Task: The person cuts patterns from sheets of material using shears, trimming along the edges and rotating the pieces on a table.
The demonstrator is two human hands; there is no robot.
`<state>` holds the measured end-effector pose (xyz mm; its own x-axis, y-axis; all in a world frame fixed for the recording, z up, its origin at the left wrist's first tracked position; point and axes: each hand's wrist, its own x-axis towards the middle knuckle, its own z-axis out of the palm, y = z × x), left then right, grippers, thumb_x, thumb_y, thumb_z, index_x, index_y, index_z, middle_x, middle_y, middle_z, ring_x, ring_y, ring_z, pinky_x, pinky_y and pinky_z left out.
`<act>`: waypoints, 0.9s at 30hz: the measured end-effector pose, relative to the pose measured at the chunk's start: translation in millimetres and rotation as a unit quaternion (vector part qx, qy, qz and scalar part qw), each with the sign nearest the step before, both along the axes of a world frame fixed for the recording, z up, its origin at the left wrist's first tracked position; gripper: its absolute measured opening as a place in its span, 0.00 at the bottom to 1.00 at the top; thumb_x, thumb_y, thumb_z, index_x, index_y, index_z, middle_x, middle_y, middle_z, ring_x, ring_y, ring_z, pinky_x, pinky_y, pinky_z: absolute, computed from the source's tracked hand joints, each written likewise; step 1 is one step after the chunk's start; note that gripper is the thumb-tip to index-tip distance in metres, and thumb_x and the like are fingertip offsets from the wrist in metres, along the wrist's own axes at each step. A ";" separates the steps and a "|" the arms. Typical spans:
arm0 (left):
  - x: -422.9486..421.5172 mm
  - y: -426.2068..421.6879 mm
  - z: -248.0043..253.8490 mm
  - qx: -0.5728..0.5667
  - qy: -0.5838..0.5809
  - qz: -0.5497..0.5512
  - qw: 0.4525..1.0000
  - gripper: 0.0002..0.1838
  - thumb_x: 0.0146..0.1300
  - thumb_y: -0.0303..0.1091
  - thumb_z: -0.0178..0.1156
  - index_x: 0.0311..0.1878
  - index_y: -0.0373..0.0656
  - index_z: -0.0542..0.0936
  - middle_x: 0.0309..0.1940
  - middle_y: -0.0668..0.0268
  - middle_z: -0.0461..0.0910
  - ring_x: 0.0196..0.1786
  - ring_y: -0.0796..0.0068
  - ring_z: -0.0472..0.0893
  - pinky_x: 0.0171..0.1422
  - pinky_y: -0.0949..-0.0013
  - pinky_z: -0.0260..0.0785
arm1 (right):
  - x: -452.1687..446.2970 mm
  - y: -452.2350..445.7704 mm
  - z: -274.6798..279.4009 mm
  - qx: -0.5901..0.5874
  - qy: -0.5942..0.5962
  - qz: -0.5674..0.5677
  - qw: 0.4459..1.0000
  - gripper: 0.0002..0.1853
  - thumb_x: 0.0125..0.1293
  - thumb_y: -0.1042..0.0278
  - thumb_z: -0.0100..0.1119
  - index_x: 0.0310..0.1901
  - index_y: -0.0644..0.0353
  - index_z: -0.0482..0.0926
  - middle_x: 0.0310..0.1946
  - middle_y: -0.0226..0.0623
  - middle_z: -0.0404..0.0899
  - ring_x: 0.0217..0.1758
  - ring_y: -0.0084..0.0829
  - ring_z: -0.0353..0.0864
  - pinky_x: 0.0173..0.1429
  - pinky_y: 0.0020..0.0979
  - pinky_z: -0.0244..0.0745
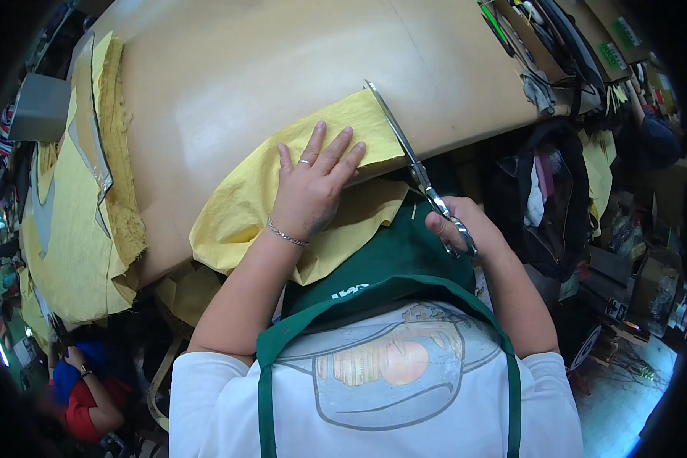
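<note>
Yellow fabric (244,191) lies over the table's near edge, part of it hanging down onto my green apron (343,267). My left hand (317,172) rests flat on the cloth with fingers spread, pressing it to the tabletop. In my right hand (462,221) is a pair of long metal scissors (420,168), its handles gripped by the fingers and thumb. The blades point up and away, lying along the right edge of the fabric, their tips just past its far corner. Whether cloth sits between the blades I cannot tell.
A thick stack of yellow fabric (76,237) with grey pattern pieces covers the table's left end. Boxes of tools (538,38) stand at the back right. A dark open bag (549,198) hangs by the right edge. Another person (91,397) is at lower left.
</note>
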<state>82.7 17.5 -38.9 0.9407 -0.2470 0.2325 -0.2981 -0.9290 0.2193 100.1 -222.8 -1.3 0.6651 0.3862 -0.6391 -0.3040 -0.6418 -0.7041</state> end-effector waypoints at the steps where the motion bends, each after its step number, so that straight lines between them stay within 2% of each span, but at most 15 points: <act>1: 0.4 0.1 -0.8 0.000 -0.002 0.000 1.000 0.20 0.57 0.35 0.54 0.55 0.58 0.71 0.59 0.72 0.65 0.64 0.62 0.60 0.57 0.33 0.48 | -0.9 -0.3 0.6 -0.016 -0.005 0.004 1.000 0.36 0.41 0.25 0.54 0.19 0.59 0.68 0.12 0.27 0.65 0.16 0.19 0.67 0.21 0.23 0.64; 5: 1.0 -0.4 -0.7 -0.010 -0.004 -0.002 1.000 0.20 0.57 0.35 0.54 0.55 0.58 0.71 0.59 0.72 0.65 0.65 0.62 0.60 0.57 0.33 0.48 | -8.5 -1.1 0.1 -0.040 0.006 -0.011 0.999 0.35 0.43 0.26 0.53 0.18 0.58 0.68 0.11 0.27 0.65 0.15 0.19 0.67 0.21 0.23 0.64; 8: 0.7 0.0 -1.4 -0.004 -0.002 -0.004 1.000 0.20 0.57 0.35 0.54 0.55 0.58 0.70 0.59 0.71 0.65 0.65 0.62 0.59 0.57 0.33 0.48 | -8.4 -1.9 -4.5 -0.010 -0.006 -0.011 1.000 0.34 0.44 0.28 0.55 0.19 0.59 0.69 0.11 0.27 0.66 0.15 0.19 0.67 0.21 0.23 0.64; 11: 0.7 1.6 -3.3 0.002 -0.014 -0.015 1.000 0.20 0.58 0.37 0.49 0.56 0.58 0.69 0.59 0.70 0.65 0.64 0.60 0.61 0.54 0.30 0.51 | -0.1 4.1 1.7 0.000 -0.015 -0.016 1.000 0.33 0.44 0.30 0.57 0.20 0.60 0.70 0.11 0.27 0.66 0.15 0.19 0.67 0.21 0.24 0.64; 14: 0.4 2.0 -4.2 -0.005 -0.017 -0.014 1.000 0.20 0.58 0.37 0.50 0.56 0.58 0.69 0.59 0.70 0.65 0.64 0.59 0.61 0.54 0.30 0.52 | 9.2 11.1 -1.8 -0.008 -0.024 -0.014 1.000 0.31 0.46 0.33 0.59 0.21 0.61 0.71 0.11 0.27 0.66 0.16 0.20 0.68 0.21 0.25 0.64; 17: -0.8 0.1 -0.7 -0.030 -0.006 0.001 1.000 0.19 0.57 0.36 0.54 0.54 0.57 0.71 0.58 0.72 0.66 0.65 0.63 0.60 0.57 0.31 0.48 | 12.8 18.8 6.0 -0.044 0.010 -0.044 0.998 0.30 0.46 0.37 0.61 0.19 0.62 0.70 0.11 0.29 0.66 0.16 0.21 0.66 0.22 0.26 0.64; 20: 0.1 -0.9 0.6 -0.035 -0.039 0.017 0.998 0.14 0.58 0.34 0.53 0.49 0.52 0.73 0.52 0.69 0.71 0.61 0.65 0.65 0.57 0.39 0.54 | 20.3 10.9 -7.6 -0.085 -0.192 -0.037 0.977 0.29 0.45 0.40 0.64 0.19 0.64 0.70 0.11 0.32 0.65 0.17 0.22 0.63 0.23 0.27 0.63; 22: 3.5 3.8 -0.7 -0.135 -0.067 0.027 0.988 0.10 0.60 0.33 0.51 0.44 0.47 0.74 0.43 0.64 0.74 0.52 0.63 0.71 0.51 0.51 0.61 | 41.2 15.6 5.3 -0.072 -0.323 -0.078 0.940 0.29 0.44 0.42 0.65 0.18 0.66 0.70 0.11 0.38 0.66 0.16 0.27 0.63 0.25 0.30 0.64; 23: 7.9 7.2 0.5 -0.182 -0.083 0.032 0.979 0.08 0.61 0.32 0.50 0.42 0.44 0.74 0.39 0.61 0.76 0.47 0.62 0.74 0.49 0.56 0.65 | 56.8 18.9 13.6 -0.087 -0.365 -0.075 0.924 0.29 0.45 0.42 0.64 0.19 0.66 0.70 0.14 0.43 0.70 0.18 0.36 0.69 0.27 0.34 0.66; 26: 27.5 28.5 15.2 -0.338 -0.073 0.174 0.922 0.08 0.63 0.31 0.46 0.34 0.38 0.72 0.25 0.55 0.71 0.30 0.58 0.73 0.35 0.65 0.64 | 115.6 28.9 11.0 -0.201 -0.433 -0.075 0.875 0.28 0.46 0.42 0.63 0.26 0.65 0.72 0.23 0.50 0.74 0.29 0.48 0.74 0.35 0.40 0.68; 27: 36.3 43.9 23.9 -0.321 -0.115 0.201 0.918 0.09 0.63 0.31 0.45 0.32 0.37 0.71 0.23 0.53 0.69 0.26 0.57 0.70 0.32 0.65 0.63 | 132.9 31.2 1.1 -0.229 -0.453 -0.064 0.859 0.28 0.45 0.42 0.63 0.28 0.65 0.73 0.26 0.51 0.74 0.32 0.50 0.74 0.39 0.42 0.68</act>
